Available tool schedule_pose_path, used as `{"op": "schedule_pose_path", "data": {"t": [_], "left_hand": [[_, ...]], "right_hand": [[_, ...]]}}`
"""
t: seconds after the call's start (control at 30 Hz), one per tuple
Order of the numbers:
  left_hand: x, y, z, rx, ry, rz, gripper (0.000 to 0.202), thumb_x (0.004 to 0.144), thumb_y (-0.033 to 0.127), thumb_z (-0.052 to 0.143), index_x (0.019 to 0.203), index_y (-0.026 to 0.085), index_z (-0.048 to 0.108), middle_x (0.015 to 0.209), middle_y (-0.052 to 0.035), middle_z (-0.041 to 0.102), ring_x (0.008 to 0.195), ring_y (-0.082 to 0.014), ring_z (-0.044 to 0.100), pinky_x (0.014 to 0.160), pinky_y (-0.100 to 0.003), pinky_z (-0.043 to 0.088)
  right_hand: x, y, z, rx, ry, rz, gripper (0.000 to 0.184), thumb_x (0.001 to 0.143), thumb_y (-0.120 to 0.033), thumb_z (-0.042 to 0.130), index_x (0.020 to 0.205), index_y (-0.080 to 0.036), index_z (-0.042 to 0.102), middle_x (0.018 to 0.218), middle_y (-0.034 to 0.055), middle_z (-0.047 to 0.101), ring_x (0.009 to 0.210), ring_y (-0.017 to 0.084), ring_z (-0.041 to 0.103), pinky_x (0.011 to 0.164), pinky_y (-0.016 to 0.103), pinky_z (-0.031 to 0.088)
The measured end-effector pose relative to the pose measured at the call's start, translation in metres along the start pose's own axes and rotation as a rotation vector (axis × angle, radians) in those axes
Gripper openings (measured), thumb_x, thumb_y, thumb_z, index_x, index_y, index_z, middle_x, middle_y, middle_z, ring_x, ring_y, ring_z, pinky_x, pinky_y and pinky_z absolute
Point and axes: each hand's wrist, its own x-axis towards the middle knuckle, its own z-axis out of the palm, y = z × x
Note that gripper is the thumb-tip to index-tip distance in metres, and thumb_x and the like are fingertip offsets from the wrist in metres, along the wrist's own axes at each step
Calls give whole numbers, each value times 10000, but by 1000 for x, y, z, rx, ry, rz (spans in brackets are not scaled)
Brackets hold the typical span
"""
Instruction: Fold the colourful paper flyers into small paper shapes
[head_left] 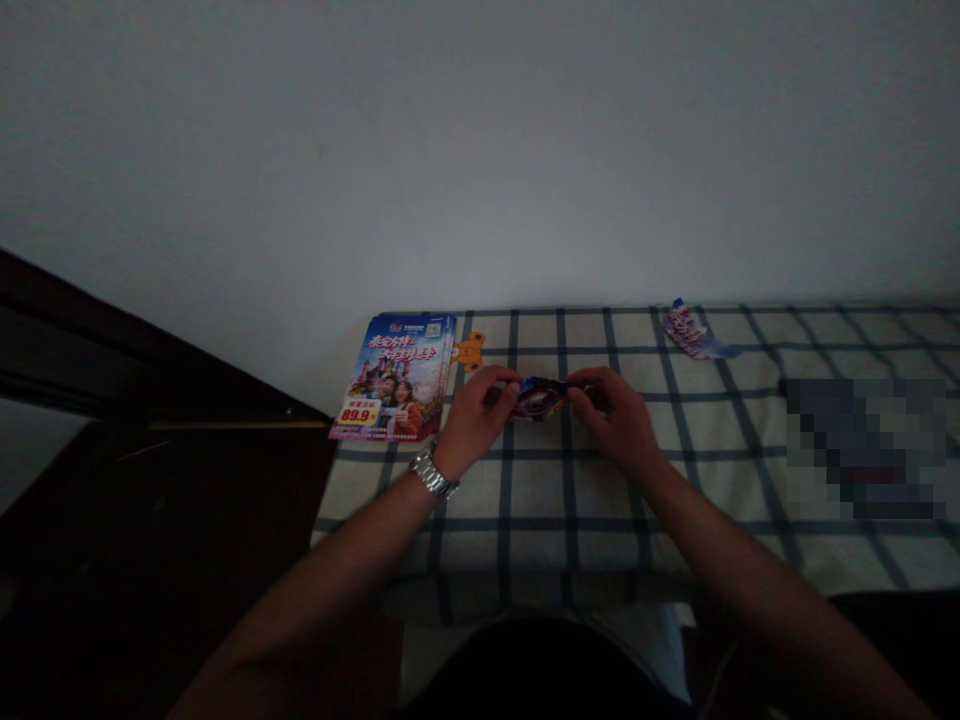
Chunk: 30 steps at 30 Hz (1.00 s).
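Between my two hands is a small folded paper flyer (541,397), dark blue and purple, its middle bulging apart like a pocket. My left hand (480,412), with a metal watch at the wrist, pinches its left end. At the right end, the thumb and fingers of my right hand (613,412) grip it too. The paper is held just above the checked tablecloth or close to it; I cannot tell whether it touches. Left of my left hand lies a stack of printed flyers (394,375), blue at the top and pink below.
A crumpled or folded piece of similar printed paper (694,332) lies near the wall at the back right. A blurred-out dark object (866,448) is at the right. The checked cloth (525,490) covers the table, with an orange bear figure (469,352) beside the stack.
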Motion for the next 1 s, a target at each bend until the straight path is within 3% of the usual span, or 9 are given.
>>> {"op": "schedule_pose_path", "data": {"t": [0.3,0.5,0.63,0.8,1.0], "left_hand": [[0,-1,1,-15,1,-7,275,1010,451,546,1092,215,660,1047,-50,720,800,-158,708,680,-273,605],[0,4,0,47,18,48,249,1025,414,531,1113,214,652,1102,-63,707,939,-175,703,844,-315,599],[-1,6,-1,22,6,113,248,1013,369,557,1200,214,606,1196,-88,657,1030,-180,684,872,-317,599],[-2,10,-5,177,-16,243,304,954,345,662,1232,234,605,1206,-74,622,1123,-209,621,948,-368,567],[0,8,-4,226,-34,261,243,963,313,656,1189,232,620,1163,-60,632,1059,-192,631,933,-351,556]], "right_hand": [[0,1,0,22,-22,55,287,964,-491,594,1029,-218,658,830,40,727,730,189,697,669,310,544],[3,5,0,105,-8,113,299,953,-502,610,1006,-210,648,737,17,702,645,173,678,625,298,537],[4,7,-1,152,30,144,320,930,-526,634,975,-210,640,708,8,690,611,169,666,596,295,535],[7,9,-1,209,59,170,347,909,-550,655,961,-208,642,708,8,690,603,168,665,584,294,549],[8,11,-1,249,71,192,347,902,-550,665,959,-209,643,730,11,695,606,163,664,578,292,556]]}}
